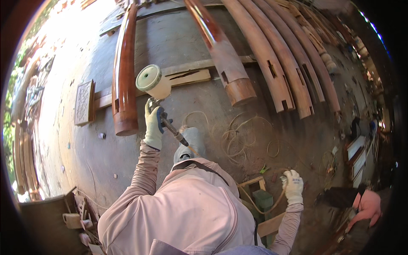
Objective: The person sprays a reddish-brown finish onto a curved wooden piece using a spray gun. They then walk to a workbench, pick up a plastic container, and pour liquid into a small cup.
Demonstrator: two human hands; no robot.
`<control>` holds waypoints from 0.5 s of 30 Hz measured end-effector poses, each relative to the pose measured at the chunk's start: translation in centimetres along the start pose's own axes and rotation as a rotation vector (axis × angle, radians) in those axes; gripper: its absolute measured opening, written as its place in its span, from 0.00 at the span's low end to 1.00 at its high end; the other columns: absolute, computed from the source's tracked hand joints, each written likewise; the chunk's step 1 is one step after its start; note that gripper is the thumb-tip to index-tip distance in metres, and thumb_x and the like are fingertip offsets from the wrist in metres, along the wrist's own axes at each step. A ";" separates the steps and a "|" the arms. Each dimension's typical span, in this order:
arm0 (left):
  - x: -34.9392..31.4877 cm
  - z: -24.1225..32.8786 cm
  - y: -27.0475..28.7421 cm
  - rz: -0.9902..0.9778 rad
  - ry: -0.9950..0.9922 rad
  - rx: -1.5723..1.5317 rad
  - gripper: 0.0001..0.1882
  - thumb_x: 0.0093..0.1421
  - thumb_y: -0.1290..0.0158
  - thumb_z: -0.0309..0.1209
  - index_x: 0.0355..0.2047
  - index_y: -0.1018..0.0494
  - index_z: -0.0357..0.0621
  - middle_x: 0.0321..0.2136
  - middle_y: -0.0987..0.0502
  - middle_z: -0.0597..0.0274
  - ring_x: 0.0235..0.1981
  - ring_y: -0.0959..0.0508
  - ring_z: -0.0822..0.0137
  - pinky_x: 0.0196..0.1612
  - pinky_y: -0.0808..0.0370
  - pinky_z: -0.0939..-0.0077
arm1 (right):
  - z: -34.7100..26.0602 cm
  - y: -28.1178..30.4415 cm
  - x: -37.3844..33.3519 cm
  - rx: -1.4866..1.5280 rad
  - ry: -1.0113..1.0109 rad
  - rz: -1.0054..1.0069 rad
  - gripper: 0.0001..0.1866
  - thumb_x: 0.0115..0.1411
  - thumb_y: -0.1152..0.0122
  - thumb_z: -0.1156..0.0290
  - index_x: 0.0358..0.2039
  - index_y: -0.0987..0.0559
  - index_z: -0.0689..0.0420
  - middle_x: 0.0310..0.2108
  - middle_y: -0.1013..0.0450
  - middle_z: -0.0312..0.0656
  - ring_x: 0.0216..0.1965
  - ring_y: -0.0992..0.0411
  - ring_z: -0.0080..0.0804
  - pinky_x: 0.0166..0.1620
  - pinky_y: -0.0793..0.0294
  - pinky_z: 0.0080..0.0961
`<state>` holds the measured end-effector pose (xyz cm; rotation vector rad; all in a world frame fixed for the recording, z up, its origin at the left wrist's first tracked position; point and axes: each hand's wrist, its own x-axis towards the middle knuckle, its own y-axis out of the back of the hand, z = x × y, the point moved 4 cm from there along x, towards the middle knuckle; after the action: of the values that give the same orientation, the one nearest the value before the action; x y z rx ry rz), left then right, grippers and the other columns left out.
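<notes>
My left hand [154, 127], in a white and blue work glove, is wrapped round the handle of a spray gun [175, 132]. A pale lidded paint cup [156, 86] sits tilted on top of the gun. Just ahead of it lies a glossy red-brown wooden column [124, 85]. My right hand [293, 187], gloved too, is out to the right with its fingers closed on a thin tan air hose [278, 203]. To the right of the gun is a second column [225, 55], shiny at its far part and dull toward its near end.
Several unvarnished, slotted wooden columns [272, 55] lie farther right. Crosswise timber [191, 77] runs beneath the columns. Loops of hose [231, 138] spread over the floor. A carved panel [84, 103] stands at left, a wooden frame [251, 187] near my right side. Another person [367, 206] is at lower right.
</notes>
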<state>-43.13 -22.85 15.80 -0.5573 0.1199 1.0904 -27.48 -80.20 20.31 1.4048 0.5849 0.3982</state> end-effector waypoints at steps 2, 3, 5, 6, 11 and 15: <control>0.1 -0.6 0.0 -0.003 0.022 0.042 0.30 0.57 0.52 0.24 0.59 0.42 0.63 0.29 0.31 0.63 0.22 0.28 0.67 0.23 0.20 0.57 | -1.4 -2.1 -2.3 -0.029 -0.040 -0.002 0.16 0.48 0.40 0.68 0.41 0.25 0.48 0.47 0.31 0.41 0.48 0.31 0.41 0.46 0.32 0.38; 0.3 -1.0 -0.1 0.011 0.053 0.027 0.29 0.57 0.52 0.24 0.58 0.41 0.62 0.28 0.31 0.63 0.22 0.28 0.67 0.23 0.21 0.55 | -1.6 -2.4 -3.6 0.018 -0.056 0.028 0.16 0.48 0.40 0.69 0.41 0.25 0.48 0.46 0.31 0.41 0.47 0.31 0.42 0.46 0.31 0.38; 0.8 -1.7 -0.9 -0.003 0.090 0.050 0.28 0.57 0.52 0.24 0.58 0.41 0.62 0.28 0.31 0.63 0.22 0.27 0.66 0.24 0.20 0.53 | -1.7 -3.0 -5.8 0.087 -0.171 -0.041 0.16 0.49 0.40 0.69 0.41 0.25 0.48 0.45 0.31 0.41 0.46 0.31 0.42 0.45 0.31 0.38; 1.0 -2.1 -1.3 0.007 0.127 0.085 0.28 0.57 0.52 0.24 0.57 0.41 0.62 0.28 0.31 0.63 0.22 0.27 0.66 0.25 0.20 0.53 | -1.6 -2.7 -6.7 0.104 -0.204 -0.034 0.16 0.49 0.40 0.69 0.41 0.25 0.48 0.45 0.31 0.41 0.46 0.31 0.42 0.45 0.31 0.39; 1.0 -2.7 -3.4 -0.126 0.134 0.085 0.31 0.57 0.51 0.25 0.60 0.43 0.62 0.29 0.30 0.63 0.23 0.26 0.66 0.24 0.20 0.53 | 1.8 0.0 -7.5 0.059 -0.343 -0.077 0.14 0.51 0.40 0.67 0.40 0.25 0.47 0.41 0.30 0.41 0.42 0.29 0.43 0.42 0.31 0.40; 0.4 -3.0 -3.6 -0.182 0.141 0.099 0.32 0.57 0.50 0.25 0.61 0.44 0.61 0.32 0.29 0.61 0.23 0.26 0.65 0.24 0.20 0.57 | 6.3 1.8 -2.8 -0.272 -0.362 -0.033 0.11 0.60 0.45 0.57 0.38 0.27 0.47 0.35 0.29 0.42 0.37 0.28 0.44 0.37 0.30 0.40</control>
<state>-39.26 -25.22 14.42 -0.5447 0.2403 0.8636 -25.79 -86.61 22.93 1.1668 0.2466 0.1812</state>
